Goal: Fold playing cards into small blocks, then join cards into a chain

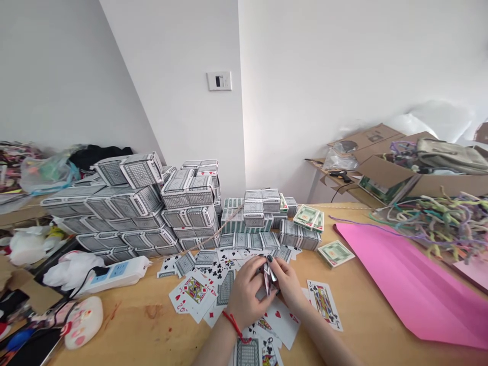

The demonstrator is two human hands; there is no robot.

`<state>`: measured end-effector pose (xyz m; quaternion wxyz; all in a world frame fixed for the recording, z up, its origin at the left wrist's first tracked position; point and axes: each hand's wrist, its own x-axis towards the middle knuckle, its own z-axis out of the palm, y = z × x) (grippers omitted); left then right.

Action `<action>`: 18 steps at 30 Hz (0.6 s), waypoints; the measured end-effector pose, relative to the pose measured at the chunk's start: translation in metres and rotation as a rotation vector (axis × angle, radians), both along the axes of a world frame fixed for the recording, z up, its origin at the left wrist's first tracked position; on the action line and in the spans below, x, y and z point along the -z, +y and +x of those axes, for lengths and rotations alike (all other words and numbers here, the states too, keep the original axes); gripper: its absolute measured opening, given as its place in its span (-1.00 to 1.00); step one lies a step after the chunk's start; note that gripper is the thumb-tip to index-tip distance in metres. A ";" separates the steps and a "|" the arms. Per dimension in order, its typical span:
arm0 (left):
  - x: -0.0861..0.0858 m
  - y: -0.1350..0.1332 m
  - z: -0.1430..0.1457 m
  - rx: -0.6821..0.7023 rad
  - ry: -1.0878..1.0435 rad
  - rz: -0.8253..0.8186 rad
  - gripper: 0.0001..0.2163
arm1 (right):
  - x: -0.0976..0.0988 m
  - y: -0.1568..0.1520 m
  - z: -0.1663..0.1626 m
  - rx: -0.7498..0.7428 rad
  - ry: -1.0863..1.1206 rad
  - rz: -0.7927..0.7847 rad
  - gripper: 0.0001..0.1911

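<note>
My left hand (249,287) and my right hand (287,284) meet over the table, closed around playing cards (268,279) held on edge between them. How many cards they grip is hidden by the fingers. Loose cards lie scattered beneath and around: a red-suited court card (195,290) to the left, a jack of clubs (324,304) to the right, and a face-down card (247,352) near my left wrist. Just behind the hands, more loose cards (217,269) spread in front of stacked card decks (249,240).
Tall stacks of banded decks (141,203) fill the back left. Two green card boxes (308,217) (335,253) sit right of the stacks. A white power strip (114,274) lies left. Pink sheet (404,284), tangled yarn (438,223) and a cardboard box (392,175) occupy the right.
</note>
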<state>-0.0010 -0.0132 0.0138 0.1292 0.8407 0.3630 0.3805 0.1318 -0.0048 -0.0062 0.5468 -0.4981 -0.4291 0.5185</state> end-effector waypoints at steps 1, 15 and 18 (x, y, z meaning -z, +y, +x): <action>0.001 0.000 0.000 -0.006 -0.005 0.003 -0.64 | 0.000 0.000 0.000 0.001 -0.004 0.008 -0.62; 0.010 0.008 -0.003 -0.210 -0.043 -0.118 -0.51 | 0.000 0.000 0.001 0.061 0.079 0.100 -0.69; 0.011 0.008 -0.002 -0.213 -0.013 -0.113 -0.48 | 0.004 0.001 0.000 0.059 0.046 0.123 -0.65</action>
